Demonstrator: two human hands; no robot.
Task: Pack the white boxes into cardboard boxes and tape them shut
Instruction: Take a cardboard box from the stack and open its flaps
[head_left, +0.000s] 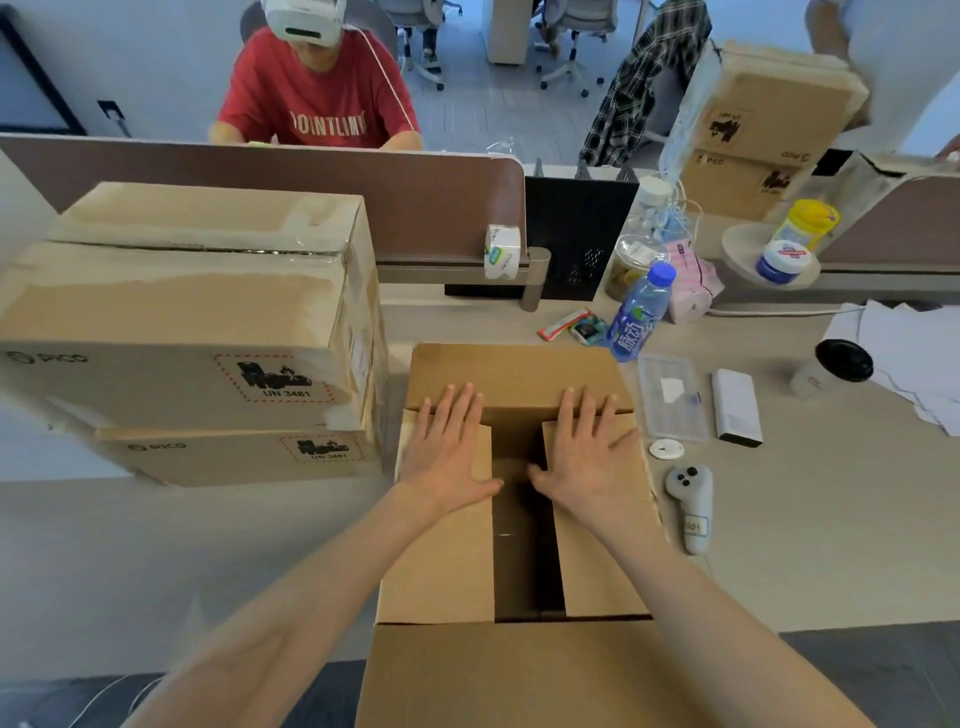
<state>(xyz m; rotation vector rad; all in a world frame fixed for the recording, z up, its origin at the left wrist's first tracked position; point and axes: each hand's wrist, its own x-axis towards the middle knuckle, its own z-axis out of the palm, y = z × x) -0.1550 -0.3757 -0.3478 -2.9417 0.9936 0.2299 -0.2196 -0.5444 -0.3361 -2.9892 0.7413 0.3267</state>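
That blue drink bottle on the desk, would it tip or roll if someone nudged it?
It probably tips easily: the blue bottle stands tall and narrow. Its round body would likely roll once down.

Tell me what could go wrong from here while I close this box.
1. The left hand and right hand press the side flaps flat, and the tape sits off on the divider; letting go to fetch it may let the flaps spring up.
2. The gap between the flaps is dark and no white boxes show; you might seal it unfilled.
3. The controller lies close to the box; sliding the box could knock it.
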